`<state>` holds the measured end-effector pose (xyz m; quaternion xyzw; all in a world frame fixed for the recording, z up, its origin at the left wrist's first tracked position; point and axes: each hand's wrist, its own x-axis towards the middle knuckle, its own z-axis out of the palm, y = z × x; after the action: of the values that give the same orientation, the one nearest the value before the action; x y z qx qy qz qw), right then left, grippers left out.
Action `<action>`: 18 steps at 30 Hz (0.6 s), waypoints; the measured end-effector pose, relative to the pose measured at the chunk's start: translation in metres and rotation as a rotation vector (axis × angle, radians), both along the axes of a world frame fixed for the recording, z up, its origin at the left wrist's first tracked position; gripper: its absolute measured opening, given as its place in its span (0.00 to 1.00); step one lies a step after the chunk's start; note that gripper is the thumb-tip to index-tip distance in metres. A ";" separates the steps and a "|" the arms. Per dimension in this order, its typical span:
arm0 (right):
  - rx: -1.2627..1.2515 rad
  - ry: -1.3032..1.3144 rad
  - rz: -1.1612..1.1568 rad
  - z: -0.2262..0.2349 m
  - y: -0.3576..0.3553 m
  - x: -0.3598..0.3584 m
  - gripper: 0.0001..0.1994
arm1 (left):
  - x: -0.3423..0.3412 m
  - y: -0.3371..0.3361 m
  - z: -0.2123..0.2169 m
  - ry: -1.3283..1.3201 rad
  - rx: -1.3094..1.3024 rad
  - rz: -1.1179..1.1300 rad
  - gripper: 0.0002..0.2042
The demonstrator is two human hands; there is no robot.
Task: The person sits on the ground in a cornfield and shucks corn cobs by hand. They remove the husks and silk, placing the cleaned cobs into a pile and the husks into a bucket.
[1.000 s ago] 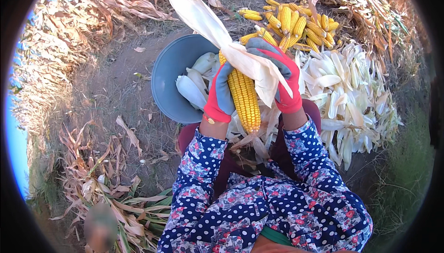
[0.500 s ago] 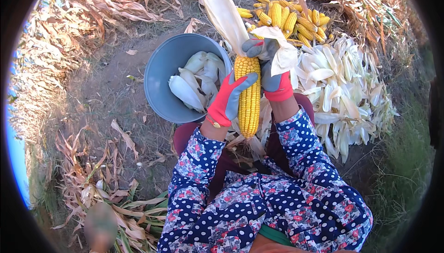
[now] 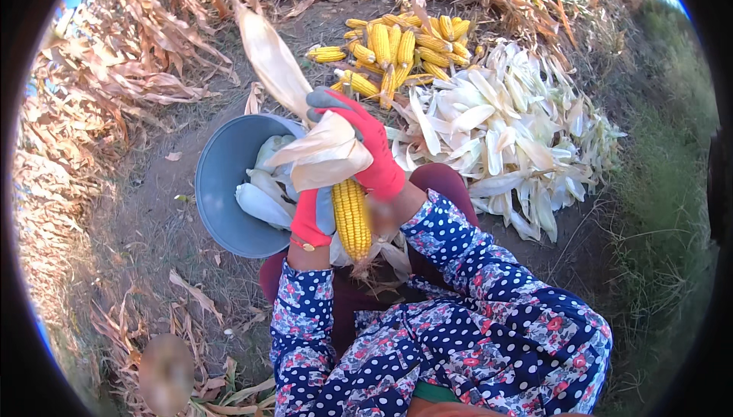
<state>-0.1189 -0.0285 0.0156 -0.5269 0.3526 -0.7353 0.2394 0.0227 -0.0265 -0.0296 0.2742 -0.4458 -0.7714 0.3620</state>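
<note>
Just right of the left hand (image 3: 311,220) that's gripping it sits the cob (image 3: 351,222), and with the right hand (image 3: 370,142) clutching husk (image 3: 327,156), I'd say a firm left grip makes peeling cleaner.

No lettering legible — no label, brand, number or sign readable anywhere in view.

The site is an outdoor cornfield (image 3: 72,165). Dry leaves (image 3: 145,47) line the soil (image 3: 149,199) along its far and left edges; grass (image 3: 664,157), its right.
</note>
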 end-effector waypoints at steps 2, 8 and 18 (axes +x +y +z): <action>-0.085 0.175 -0.062 0.015 0.001 0.007 0.22 | 0.022 0.000 -0.008 0.025 -0.070 -0.032 0.27; 0.074 -0.894 0.227 -0.004 -0.009 -0.016 0.12 | -0.022 0.011 0.025 -0.116 0.106 0.005 0.22; -0.267 -1.686 1.477 0.016 0.001 -0.022 0.11 | -0.023 0.019 0.012 0.735 0.329 -0.421 0.32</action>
<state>-0.1406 -0.0278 0.0317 0.0368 -0.4008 -0.5665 0.7191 -0.0002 -0.0072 -0.0177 -0.0605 -0.2050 -0.9349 0.2833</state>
